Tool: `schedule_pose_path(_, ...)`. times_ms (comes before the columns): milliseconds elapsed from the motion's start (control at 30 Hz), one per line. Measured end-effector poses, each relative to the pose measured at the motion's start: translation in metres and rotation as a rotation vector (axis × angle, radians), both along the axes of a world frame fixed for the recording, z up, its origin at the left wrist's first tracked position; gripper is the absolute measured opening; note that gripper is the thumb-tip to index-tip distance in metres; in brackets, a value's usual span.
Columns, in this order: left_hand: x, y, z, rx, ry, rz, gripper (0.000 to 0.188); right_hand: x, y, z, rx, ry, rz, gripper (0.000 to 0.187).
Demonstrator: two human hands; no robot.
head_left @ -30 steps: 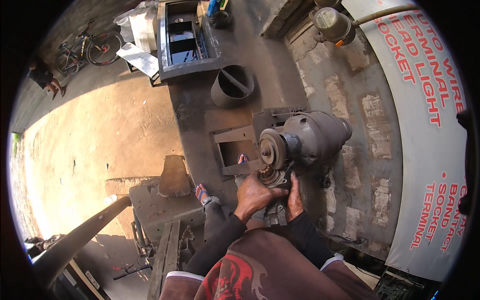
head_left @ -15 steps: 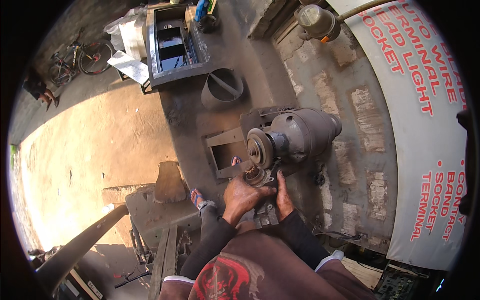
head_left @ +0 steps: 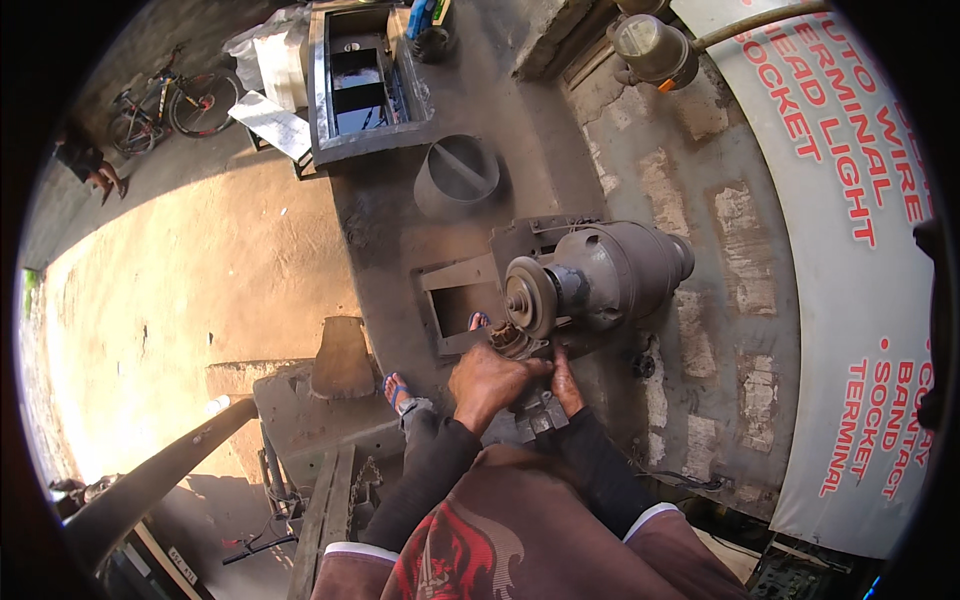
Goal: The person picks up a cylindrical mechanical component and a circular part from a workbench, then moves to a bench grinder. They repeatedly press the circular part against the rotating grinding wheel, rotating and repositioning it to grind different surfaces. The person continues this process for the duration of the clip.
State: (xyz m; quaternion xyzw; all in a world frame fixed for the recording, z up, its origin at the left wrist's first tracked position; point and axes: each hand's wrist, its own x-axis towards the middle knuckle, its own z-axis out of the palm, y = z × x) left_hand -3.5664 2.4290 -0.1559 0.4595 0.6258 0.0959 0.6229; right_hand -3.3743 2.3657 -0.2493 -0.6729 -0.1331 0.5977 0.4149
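Observation:
Just below the round wheel (head_left: 532, 297) of a dusty motor (head_left: 632, 276), I hold a round cast-metal housing (head_left: 513, 343) in both hands. Its open end shows reddish-brown inside. My left hand (head_left: 489, 382) is closed around its near left side. My right hand (head_left: 564, 384) grips the right side, fingers partly hidden. The housing's upper edge is close under the wheel; whether they touch I cannot tell. Nearer my body, a grey metal piece (head_left: 543, 415) shows below my hands; I cannot tell whether it belongs to the housing.
Beyond the wheel stands an open-topped metal cylinder (head_left: 455, 178), with a metal-framed box (head_left: 372, 140) farther off. A rectangular frame (head_left: 462, 275) lies left of the motor. A worn wall (head_left: 690, 350) and a printed banner (head_left: 835, 300) flank the right. Far left are a bicycle (head_left: 165, 105) and another person (head_left: 85, 165).
The housing has turned slightly in my hands, and my left hand now covers more of its near side. The whole view has shifted a little to the right.

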Motion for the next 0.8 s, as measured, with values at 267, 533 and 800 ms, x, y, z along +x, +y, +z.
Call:
schedule_pose_path(267,-0.001,0.002,0.007,-0.021,-0.003,-0.064,0.090,0.002,0.004,0.008,-0.054,0.119,0.003,0.068)
schedule_pose_path(533,-0.008,-0.008,0.012,0.053,-0.005,0.022,0.072,-0.023,0.006,0.040,-0.152,0.038,0.013,0.066)
schedule_pose_path(800,-0.015,-0.017,0.015,0.098,-0.056,0.044,0.081,-0.035,-0.001,0.066,-0.008,-0.042,0.075,0.075)
